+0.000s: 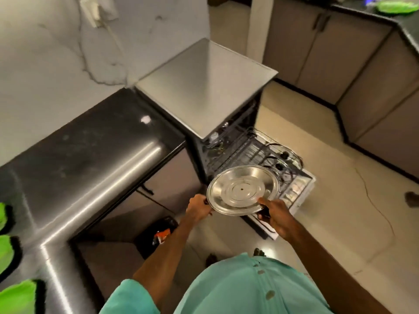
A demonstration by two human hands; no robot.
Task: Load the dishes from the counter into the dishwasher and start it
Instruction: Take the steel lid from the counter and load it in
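A round steel plate (pixel 242 190) is held flat above the open dishwasher door (pixel 301 196). My left hand (pixel 198 206) grips its left rim, and my right hand (pixel 275 214) grips its right rim with the thumb on top. Behind the plate the pulled-out lower rack (pixel 256 150) holds dark-handled pans or lids at its right end. The steel dishwasher (pixel 204 87) stands against the wall beside the black counter (pixel 86 155).
Green blurred patches (pixel 9 279) lie at the counter's left edge and one (pixel 395 6) on the far counter. A dark bin (pixel 158 232) stands under the counter. Grey cabinets (pixel 340 53) line the right side, with pale floor (pixel 340 200) between.
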